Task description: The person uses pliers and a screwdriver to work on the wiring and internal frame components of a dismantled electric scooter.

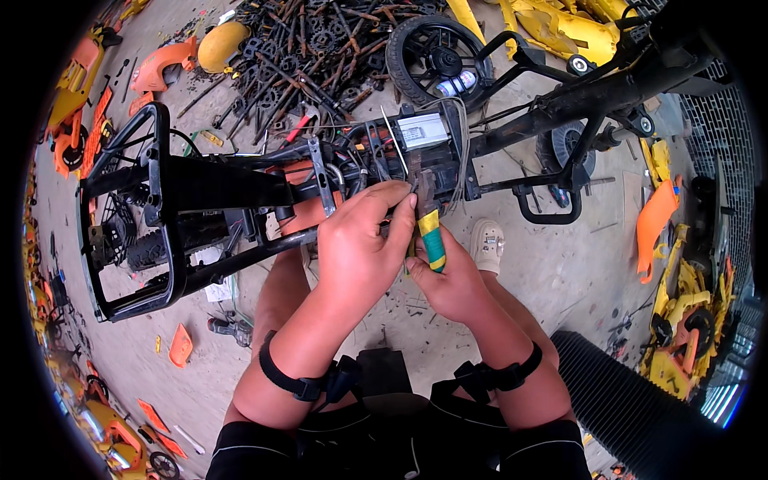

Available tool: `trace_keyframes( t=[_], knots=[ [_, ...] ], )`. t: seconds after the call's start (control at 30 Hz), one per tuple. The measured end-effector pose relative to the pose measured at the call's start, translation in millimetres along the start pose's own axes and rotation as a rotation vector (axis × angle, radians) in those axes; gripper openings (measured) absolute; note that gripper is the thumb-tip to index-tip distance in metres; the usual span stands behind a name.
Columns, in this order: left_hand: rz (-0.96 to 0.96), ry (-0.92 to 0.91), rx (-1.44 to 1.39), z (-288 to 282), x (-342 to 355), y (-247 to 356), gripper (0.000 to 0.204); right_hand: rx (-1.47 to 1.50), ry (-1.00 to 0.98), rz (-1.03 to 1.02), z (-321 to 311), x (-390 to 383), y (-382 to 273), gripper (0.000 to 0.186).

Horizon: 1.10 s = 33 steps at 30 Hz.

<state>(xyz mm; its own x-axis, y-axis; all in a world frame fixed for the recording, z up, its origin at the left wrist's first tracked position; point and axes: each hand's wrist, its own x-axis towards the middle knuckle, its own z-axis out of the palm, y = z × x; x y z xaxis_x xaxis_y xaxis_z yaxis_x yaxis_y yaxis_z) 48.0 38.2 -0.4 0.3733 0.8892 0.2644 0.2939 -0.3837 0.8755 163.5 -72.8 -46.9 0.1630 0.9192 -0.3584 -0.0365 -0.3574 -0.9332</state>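
Gray floor lies under a black metal bike frame. Right hand holds yellow-and-green-handled metal pliers, pointing away over it; left hand pinches close beside (on what, I can't tell).

Dark metal pliers with yellow-and-green handles point forward over the middle of a black tubular metal vehicle frame that stretches from left to right. A thin, straight, pale strip slants near their head.

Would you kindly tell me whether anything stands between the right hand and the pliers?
Nothing visible does: the right hand holds the pliers by the yellow-green handle, with the left hand beside them.
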Motion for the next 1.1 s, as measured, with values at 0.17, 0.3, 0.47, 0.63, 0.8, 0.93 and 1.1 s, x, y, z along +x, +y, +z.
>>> trace_keyframes(
  t=[0.17, 0.3, 0.47, 0.63, 0.8, 0.93, 1.1],
  knots=[
    [-0.02, 0.02, 0.025, -2.0, -1.3, -2.1, 0.011, 0.032, 0.005, -0.019, 8.2, 1.9, 7.7, 0.066],
    [-0.023, 0.036, 0.079, -1.3, -2.6, -1.4, 0.011, 0.066, -0.034, -0.035, 9.6, 2.3, 1.6, 0.07],
    [0.035, 0.05, 0.174, 0.7, -5.5, -1.2, 0.012, 0.089, -0.039, -0.025, 9.2, 0.6, 4.1, 0.073],
    [-0.004, 0.055, 0.204, 4.9, -10.2, -1.2, 0.013, -0.054, -0.016, -0.019, 9.7, 0.9, -2.0, 0.074],
    [0.024, 0.048, 0.241, 5.2, -11.3, -3.0, 0.014, -0.075, 0.028, 0.008, 12.0, 0.8, -9.2, 0.071],
    [0.037, 0.039, 0.256, 5.6, -10.6, -2.4, 0.015, -0.081, 0.017, -0.049, 9.2, 2.6, -10.7, 0.072],
    [0.084, 0.047, 0.234, 5.1, -9.7, -2.5, 0.014, 0.009, -0.049, -0.059, 5.0, 3.0, -7.4, 0.075]
  ],
)
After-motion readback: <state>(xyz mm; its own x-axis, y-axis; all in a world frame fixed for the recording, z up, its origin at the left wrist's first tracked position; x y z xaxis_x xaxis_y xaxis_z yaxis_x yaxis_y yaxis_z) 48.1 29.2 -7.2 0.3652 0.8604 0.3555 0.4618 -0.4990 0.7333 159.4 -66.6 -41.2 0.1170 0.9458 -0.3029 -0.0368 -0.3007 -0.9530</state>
